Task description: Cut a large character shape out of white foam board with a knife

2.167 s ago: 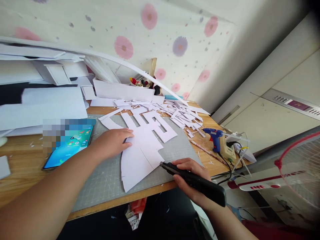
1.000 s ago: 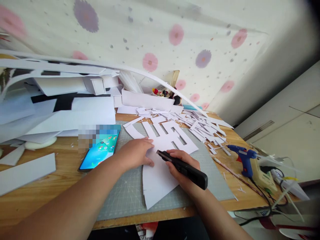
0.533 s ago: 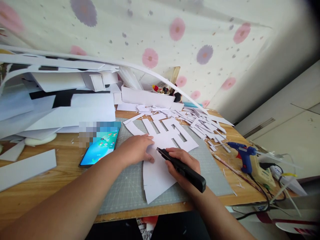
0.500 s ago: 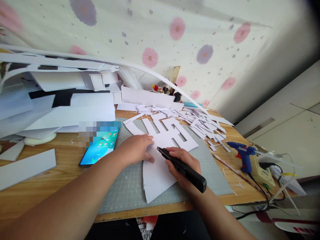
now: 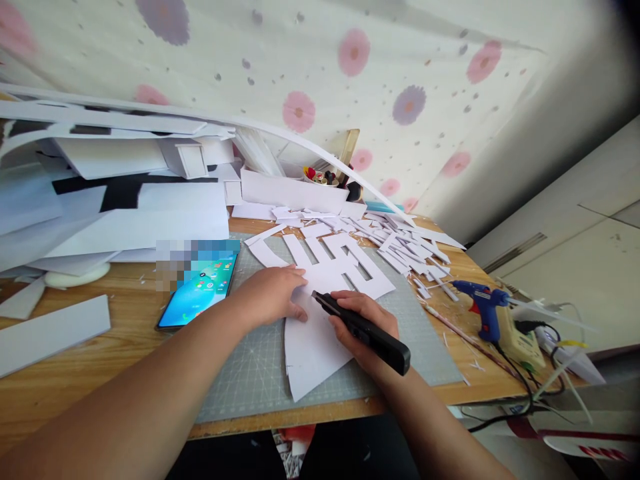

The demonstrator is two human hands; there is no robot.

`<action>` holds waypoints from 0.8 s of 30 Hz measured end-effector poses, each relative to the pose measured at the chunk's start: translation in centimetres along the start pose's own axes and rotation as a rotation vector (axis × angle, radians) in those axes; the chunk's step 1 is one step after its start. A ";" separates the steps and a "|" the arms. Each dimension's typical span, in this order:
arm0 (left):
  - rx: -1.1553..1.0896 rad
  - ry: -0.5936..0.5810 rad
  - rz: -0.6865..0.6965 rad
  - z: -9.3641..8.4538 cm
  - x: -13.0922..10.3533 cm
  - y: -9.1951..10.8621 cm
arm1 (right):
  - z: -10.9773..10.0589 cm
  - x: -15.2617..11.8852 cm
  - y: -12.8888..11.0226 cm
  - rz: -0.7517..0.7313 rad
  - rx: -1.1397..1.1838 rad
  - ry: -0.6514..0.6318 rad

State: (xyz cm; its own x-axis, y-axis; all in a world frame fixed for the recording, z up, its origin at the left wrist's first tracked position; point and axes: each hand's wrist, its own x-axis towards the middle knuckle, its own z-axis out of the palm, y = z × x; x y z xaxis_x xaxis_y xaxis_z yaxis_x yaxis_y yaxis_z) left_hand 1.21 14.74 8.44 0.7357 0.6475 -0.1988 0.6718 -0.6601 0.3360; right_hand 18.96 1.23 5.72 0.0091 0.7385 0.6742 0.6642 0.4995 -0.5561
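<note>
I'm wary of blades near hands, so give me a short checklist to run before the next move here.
1. Grip on the black cutter: ok, the right hand is wrapped around its handle.
2. White sheet steadied: ok, the left hand rests on it, though the pressure cannot be judged.
3. Left thumb well away from the cutter's tip: not ok, the two are close.
4. Cutting mat beneath the sheet where the hands are: ok.
5. Tip touching the sheet: cannot tell.
6. Blue glue gun clear of both hands: ok, it is off to the right.
</note>
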 end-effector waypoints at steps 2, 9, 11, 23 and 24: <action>-0.002 0.001 -0.001 0.0 0.0 0.0 | 0.0 0.0 -0.1 -0.001 -0.006 -0.002; 0.029 -0.004 -0.029 0.2 0.3 0.0 | -0.3 0.2 -0.4 -0.013 -0.031 -0.050; 0.036 -0.005 -0.038 0.3 0.4 0.0 | -0.4 0.1 -0.4 -0.011 -0.036 -0.065; 0.083 -0.014 -0.056 -0.1 0.7 -0.2 | -3.3 -3.1 -2.0 -0.006 -0.079 -0.085; 0.086 -0.013 -0.055 -0.1 0.7 -0.3 | -3.7 -3.7 -2.3 0.002 -0.080 -0.076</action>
State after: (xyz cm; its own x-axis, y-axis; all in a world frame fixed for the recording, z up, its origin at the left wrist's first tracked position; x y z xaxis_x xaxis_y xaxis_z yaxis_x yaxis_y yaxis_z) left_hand 1.58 15.42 8.28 0.6985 0.6788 -0.2264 0.7154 -0.6545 0.2446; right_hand 20.19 -4.31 6.33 -0.0444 0.7734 0.6324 0.7222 0.4623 -0.5146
